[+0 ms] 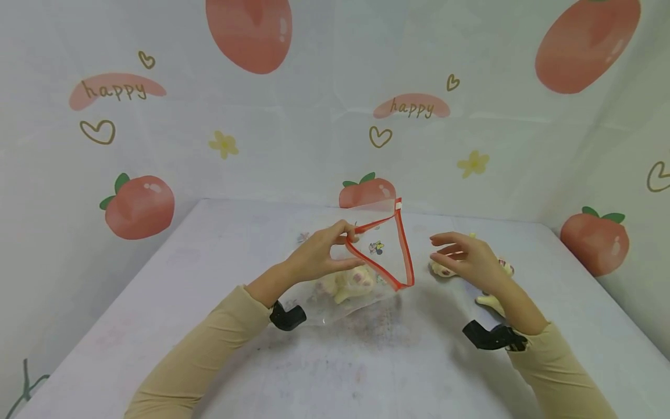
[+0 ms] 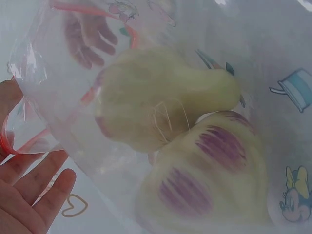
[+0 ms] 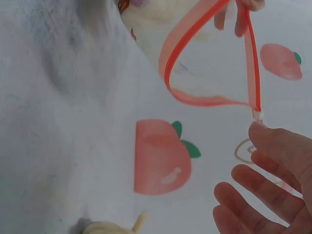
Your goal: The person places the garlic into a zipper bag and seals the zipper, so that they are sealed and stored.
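Head view gives me the readable writing: a white backdrop (image 1: pixel 298 128) carries "happy" in brown on a left pink patch (image 1: pixel 117 91) and again on a right pink patch (image 1: pixel 412 106), among printed fruit and hearts. Below, at the middle of the table (image 1: pixel 209 262), the left hand (image 1: pixel 314 250) grips the red rim of a clear bag (image 1: pixel 406 247), its mouth gaping toward the right. I see a white slider (image 1: pixel 398 204) at the rim's upper corner. The right hand (image 1: pixel 471 261) is apart from the bag, fingers loosely bent, holding nothing; cream pieces (image 1: pixel 444 269) lie behind it on the table. My left wrist feed shows two cream bulbs (image 2: pixel 151 97) with purple streaks inside the bag, touching each other. Printed beside them are a cartoon mouse (image 2: pixel 296 192) with a yellow bow and a blue-banded cup (image 2: pixel 295 90).
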The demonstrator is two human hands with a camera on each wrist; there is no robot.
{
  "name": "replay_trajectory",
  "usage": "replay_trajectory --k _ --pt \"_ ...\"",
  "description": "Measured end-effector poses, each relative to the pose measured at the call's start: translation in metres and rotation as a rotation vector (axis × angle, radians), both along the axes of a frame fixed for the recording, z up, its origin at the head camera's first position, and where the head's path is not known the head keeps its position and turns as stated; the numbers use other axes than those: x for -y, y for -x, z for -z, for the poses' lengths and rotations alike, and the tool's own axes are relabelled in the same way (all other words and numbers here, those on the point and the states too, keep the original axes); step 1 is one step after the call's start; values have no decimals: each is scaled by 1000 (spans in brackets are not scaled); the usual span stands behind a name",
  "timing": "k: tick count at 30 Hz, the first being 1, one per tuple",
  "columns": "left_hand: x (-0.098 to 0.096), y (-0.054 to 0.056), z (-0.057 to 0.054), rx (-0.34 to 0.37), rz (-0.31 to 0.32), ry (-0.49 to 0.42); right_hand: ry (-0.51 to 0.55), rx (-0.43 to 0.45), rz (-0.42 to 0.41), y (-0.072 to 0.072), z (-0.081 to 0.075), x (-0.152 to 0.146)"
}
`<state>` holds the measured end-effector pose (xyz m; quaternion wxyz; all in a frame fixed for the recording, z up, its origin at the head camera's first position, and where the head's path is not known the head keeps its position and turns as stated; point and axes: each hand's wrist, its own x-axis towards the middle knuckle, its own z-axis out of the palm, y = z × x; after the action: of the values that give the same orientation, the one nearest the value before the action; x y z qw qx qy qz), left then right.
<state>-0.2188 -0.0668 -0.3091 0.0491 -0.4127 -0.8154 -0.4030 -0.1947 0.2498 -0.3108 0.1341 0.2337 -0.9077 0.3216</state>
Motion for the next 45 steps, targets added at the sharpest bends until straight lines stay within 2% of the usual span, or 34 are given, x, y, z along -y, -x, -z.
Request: replay_trajectory --k 6,12,24,34,45 --pt "0 0 0 9 -4 4 8 19 56 4 5 -11" --pt "0 -1 -1 15 -13 9 27 102 130 5 8 -19" --pt "0 -1 -1 9 -11 6 0 183 193 9 17 -27" --pt "1 -1 0 4 -3 -5 -54 261 206 13 24 -29" --pt "1 -1 1 27 8 -12 -57 217 186 19 36 -32"
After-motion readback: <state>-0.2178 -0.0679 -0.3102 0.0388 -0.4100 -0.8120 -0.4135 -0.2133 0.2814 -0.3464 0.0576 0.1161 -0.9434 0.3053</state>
